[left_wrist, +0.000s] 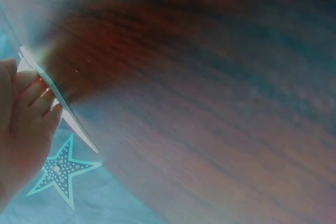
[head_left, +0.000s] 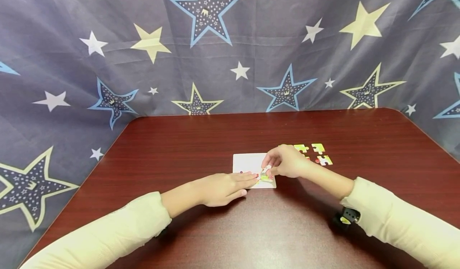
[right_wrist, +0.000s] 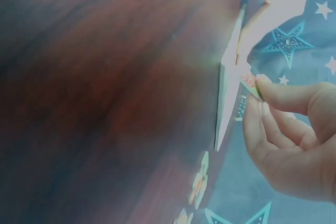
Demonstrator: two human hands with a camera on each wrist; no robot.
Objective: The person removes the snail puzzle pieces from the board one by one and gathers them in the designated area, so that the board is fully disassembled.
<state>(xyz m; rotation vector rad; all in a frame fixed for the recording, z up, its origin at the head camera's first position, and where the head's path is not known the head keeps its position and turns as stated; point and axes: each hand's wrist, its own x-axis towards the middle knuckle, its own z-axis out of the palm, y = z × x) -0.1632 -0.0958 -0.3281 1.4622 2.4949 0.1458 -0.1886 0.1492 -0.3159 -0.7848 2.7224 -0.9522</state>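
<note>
A white puzzle board (head_left: 248, 161) lies flat on the table. My right hand (head_left: 289, 162) pinches a small puzzle piece (head_left: 266, 177), with green and red on it, over the board's right part. In the right wrist view the piece (right_wrist: 249, 81) is tilted between thumb and fingertips, close to the board (right_wrist: 226, 93). My left hand (head_left: 222, 189) rests with straight fingers on the board's lower left, fingertips near the pinched piece. Those fingers hide part of the board and the colored print under them. In the left wrist view, the left hand (left_wrist: 29, 114) overlaps the board's edge (left_wrist: 60, 95).
Several loose puzzle pieces (head_left: 318, 148) in yellow-green, white and red lie right of the board, partly behind my right hand. The dark red wooden table (head_left: 179, 141) ends at a grey curtain (head_left: 251, 33) printed with stars. A black wrist strap (head_left: 350, 214) shows below the right sleeve.
</note>
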